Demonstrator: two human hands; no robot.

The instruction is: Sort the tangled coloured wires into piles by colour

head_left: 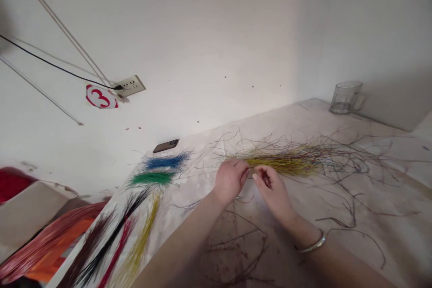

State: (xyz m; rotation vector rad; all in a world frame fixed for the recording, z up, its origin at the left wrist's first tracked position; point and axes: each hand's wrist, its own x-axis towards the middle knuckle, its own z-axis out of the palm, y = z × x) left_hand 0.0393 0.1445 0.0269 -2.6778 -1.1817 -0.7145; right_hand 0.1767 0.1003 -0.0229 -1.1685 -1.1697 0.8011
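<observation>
My left hand (232, 179) and my right hand (272, 191) face each other a small gap apart, low over the table. Both are closed, thumbs pressed to curled fingers. What they pinch, if anything, is too thin or hidden to make out. Just behind them lies a long bundle of yellow wires (286, 162), with dark and reddish strands mixed in. Its right end spreads into a loose tangle of thin wires (351, 162). A bracelet circles my right wrist.
At left lie bundles of blue wires (167, 161), green wires (151, 178), black, red, brown and yellow strands. A phone (166, 146) rests by the wall. A glass mug (343, 98) stands at the back right corner. Pinkish strands (54, 229) hang beyond the left edge.
</observation>
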